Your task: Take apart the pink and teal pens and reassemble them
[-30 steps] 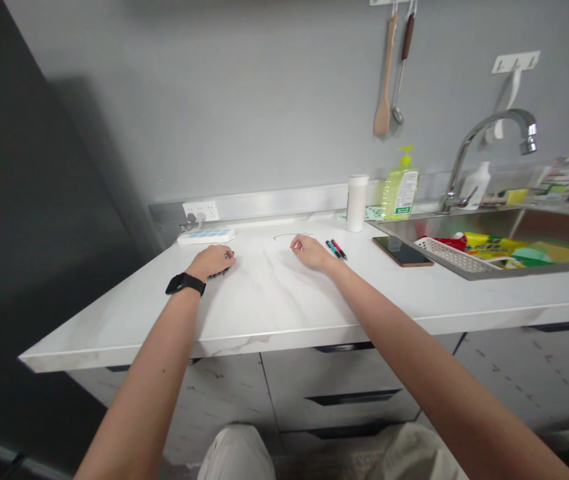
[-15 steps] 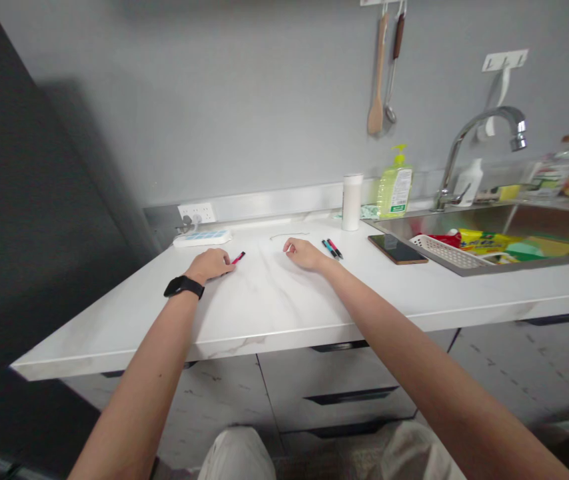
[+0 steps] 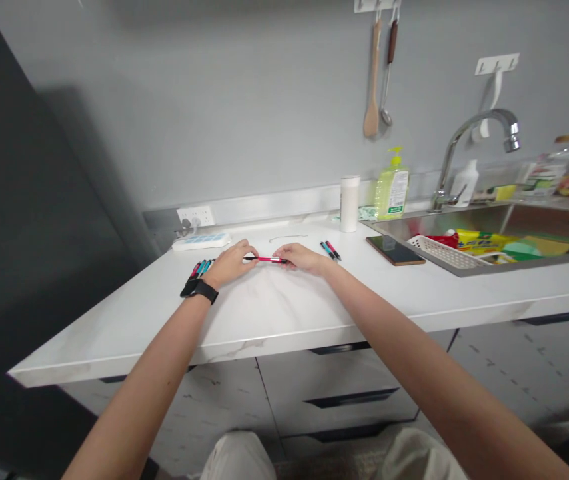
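Note:
A red pen (image 3: 266,259) with black ends lies level between my two hands, just over the counter. My left hand (image 3: 233,263), with a black watch on its wrist, pinches the pen's left end. The fingers of my right hand (image 3: 300,257) close around its other end. Beside my left hand, partly hidden by it and the watch, several red and blue pens (image 3: 200,269) lie side by side. To the right of my right hand, a blue pen (image 3: 328,251) and a red pen (image 3: 333,250) rest close together.
A white counter (image 3: 274,307) carries a power strip (image 3: 202,241), a thin string (image 3: 288,237), a white canister (image 3: 349,204), a soap bottle (image 3: 392,188) and a phone (image 3: 395,250). The sink (image 3: 469,270) at right holds a white basket (image 3: 444,251) and colourful packets.
My left hand has moved right, bringing the red pen to my right hand, which now grips its other end. The row of pens behind my left hand has come into view.

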`<state>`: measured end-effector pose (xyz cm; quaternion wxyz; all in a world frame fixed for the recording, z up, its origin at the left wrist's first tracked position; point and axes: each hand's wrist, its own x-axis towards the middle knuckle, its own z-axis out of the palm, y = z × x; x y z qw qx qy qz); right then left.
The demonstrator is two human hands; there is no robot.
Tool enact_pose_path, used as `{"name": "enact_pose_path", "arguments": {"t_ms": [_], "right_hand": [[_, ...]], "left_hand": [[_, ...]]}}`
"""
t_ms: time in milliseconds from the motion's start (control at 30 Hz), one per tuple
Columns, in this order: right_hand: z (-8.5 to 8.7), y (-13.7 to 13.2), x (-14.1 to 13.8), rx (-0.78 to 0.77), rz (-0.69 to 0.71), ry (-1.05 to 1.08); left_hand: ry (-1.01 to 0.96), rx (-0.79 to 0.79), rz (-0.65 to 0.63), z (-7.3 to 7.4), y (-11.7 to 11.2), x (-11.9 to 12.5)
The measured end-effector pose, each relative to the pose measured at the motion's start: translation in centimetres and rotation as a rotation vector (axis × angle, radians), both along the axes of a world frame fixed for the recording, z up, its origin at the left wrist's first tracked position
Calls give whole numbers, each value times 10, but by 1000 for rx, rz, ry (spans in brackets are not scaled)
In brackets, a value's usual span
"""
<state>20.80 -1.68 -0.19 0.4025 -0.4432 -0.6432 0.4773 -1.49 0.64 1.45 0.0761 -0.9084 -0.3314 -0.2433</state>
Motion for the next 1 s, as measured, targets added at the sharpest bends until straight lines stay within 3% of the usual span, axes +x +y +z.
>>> {"name": "enact_pose_path", "arguments": {"t_ms": [200,500,1000], "right_hand": [[3,-3,4,-138,-22,181],[7,-7,6,-239,52,304],[9,-10,9,-367,163,249]], "left_hand": [[-58,21,-99,1,6,-4],[-82,26,-94,6,2,-2],[-67,26,-101,9,-2,-2]]}}
